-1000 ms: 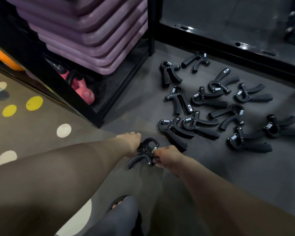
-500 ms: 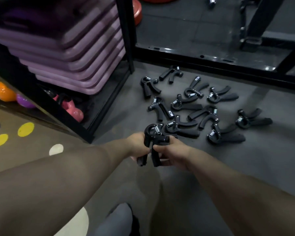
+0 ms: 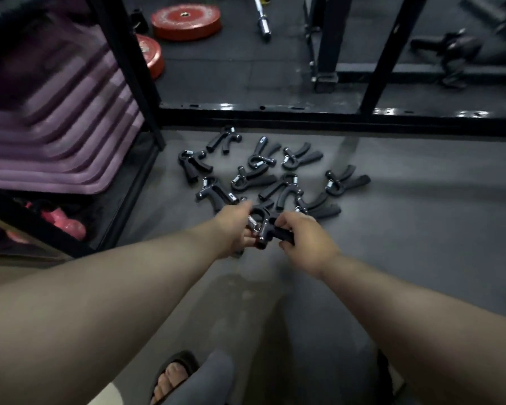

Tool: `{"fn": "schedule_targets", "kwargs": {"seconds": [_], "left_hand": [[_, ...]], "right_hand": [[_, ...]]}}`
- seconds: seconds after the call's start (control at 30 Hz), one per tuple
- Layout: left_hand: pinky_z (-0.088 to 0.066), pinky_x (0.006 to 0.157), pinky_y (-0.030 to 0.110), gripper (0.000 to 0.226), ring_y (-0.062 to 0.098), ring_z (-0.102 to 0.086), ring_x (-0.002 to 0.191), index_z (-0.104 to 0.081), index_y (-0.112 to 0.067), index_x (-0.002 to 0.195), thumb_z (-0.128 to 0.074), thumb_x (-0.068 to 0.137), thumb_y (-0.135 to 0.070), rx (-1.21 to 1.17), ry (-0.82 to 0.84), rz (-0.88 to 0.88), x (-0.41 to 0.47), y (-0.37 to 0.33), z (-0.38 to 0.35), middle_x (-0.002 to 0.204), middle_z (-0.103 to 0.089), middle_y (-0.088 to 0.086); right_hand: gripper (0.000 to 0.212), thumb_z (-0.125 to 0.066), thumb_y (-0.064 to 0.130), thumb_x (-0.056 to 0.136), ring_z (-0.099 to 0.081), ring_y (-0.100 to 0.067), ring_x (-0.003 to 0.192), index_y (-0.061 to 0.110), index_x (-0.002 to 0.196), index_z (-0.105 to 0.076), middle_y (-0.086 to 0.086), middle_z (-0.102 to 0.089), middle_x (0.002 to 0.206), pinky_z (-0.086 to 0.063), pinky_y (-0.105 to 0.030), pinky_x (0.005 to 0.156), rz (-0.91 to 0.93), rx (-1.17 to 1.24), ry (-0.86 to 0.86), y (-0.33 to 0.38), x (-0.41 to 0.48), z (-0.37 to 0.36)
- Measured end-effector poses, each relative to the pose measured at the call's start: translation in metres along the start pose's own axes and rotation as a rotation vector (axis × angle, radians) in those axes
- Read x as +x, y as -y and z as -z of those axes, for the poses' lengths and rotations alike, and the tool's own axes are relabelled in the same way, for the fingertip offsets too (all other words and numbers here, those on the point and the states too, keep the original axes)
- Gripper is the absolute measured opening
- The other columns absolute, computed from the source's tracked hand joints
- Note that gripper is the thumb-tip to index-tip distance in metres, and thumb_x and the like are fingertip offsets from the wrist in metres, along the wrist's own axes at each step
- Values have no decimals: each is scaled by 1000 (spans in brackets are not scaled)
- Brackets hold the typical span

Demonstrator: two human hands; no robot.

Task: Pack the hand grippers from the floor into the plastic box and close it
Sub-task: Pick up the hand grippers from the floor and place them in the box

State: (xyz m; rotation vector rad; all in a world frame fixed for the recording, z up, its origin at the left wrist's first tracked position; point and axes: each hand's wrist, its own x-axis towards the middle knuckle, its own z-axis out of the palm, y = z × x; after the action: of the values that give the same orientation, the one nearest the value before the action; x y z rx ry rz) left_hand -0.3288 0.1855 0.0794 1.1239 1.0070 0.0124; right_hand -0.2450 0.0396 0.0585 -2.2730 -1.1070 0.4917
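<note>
Both hands hold one black hand gripper (image 3: 262, 226) with a steel spring, lifted above the grey floor. My left hand (image 3: 232, 226) grips one of its handles from the left, and my right hand (image 3: 303, 238) closes on the other handle from the right. Just beyond my hands, several more black hand grippers (image 3: 257, 171) lie scattered on the floor. No plastic box is in view.
A black rack (image 3: 135, 92) with stacked purple step platforms (image 3: 56, 135) and pink kettlebells (image 3: 67, 223) stands at the left. A black frame rail (image 3: 333, 118) runs behind the pile. Red weight plates (image 3: 186, 21) lie farther back. My sandalled foot (image 3: 173, 375) is at the bottom.
I have lifted the held hand gripper up off the floor and turned it between my hands. The view has tilted upward, showing more of the gym floor behind.
</note>
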Motion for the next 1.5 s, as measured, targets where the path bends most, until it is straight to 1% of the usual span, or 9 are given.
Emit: {"fn": "schedule_targets", "kwargs": {"seconds": [0.13,0.23,0.4,0.6,0.83,1.03,1.2,1.4,1.5], "left_hand": [[-57,50,38,15,32,-66,62,-57,4,110,-56,96,-2,330,126,-179,-27,-7,-18,87,-64,25],[-55,48,36,15,40,-70,69,-60,4,102,-57,92,-7,466,146,-324,-51,-28,-35,85,-67,28],[-50,51,37,8,26,-61,64,-60,-8,87,-58,85,-16,591,180,-480,-75,-67,-60,74,-65,18],[-47,48,22,8,16,-51,49,-54,-3,98,-50,93,-8,524,206,-452,-103,-92,-87,70,-49,7],[-61,63,46,13,34,-69,64,-54,-12,85,-47,96,-7,840,237,-380,-120,-88,-165,76,-67,20],[-57,53,33,15,24,-62,55,-52,-14,89,-48,100,-4,809,336,-324,-131,-78,-262,72,-61,12],[-60,50,39,14,31,-66,58,-53,-3,106,-45,97,4,861,407,-274,-162,-54,-344,81,-63,20],[-60,60,43,25,29,-64,57,-52,-5,107,-33,96,7,956,474,-336,-216,-24,-425,81,-59,19],[-61,64,39,23,26,-68,60,-58,-7,106,-40,93,-1,1267,460,-510,-234,-20,-457,85,-67,17]], "right_hand": [[29,-69,22,79,-59,-18,90,22,103,-54,5,-59,97,-47,-27,79,-6,-122,128,10,-24,42],[17,-56,24,84,-59,-24,96,20,101,-55,1,-63,97,-47,-29,81,-58,-148,1,21,-36,77],[49,-60,35,81,-43,-33,118,21,126,-47,-10,-44,125,-38,-38,103,-233,-386,-23,28,-45,132],[33,-58,23,94,-57,-21,107,20,126,-48,-3,-61,116,-40,-24,87,-148,-190,165,26,-55,182],[44,-61,25,90,-60,-17,107,24,132,-47,3,-63,118,-46,-34,97,-133,-154,144,-36,-102,225],[16,-71,25,82,-66,-18,73,21,89,-57,1,-69,78,-51,-27,65,-267,-118,25,-113,-175,297],[25,-67,36,86,-57,-18,80,24,96,-48,10,-57,83,-42,-28,68,-313,-234,102,-151,-235,339],[21,-56,38,95,-52,-21,84,20,100,-46,8,-51,82,-35,-27,69,-327,-368,174,-183,-296,386],[22,-55,41,96,-51,-21,82,22,94,-43,11,-48,78,-36,-26,60,-335,-355,194,-201,-320,411]]}}
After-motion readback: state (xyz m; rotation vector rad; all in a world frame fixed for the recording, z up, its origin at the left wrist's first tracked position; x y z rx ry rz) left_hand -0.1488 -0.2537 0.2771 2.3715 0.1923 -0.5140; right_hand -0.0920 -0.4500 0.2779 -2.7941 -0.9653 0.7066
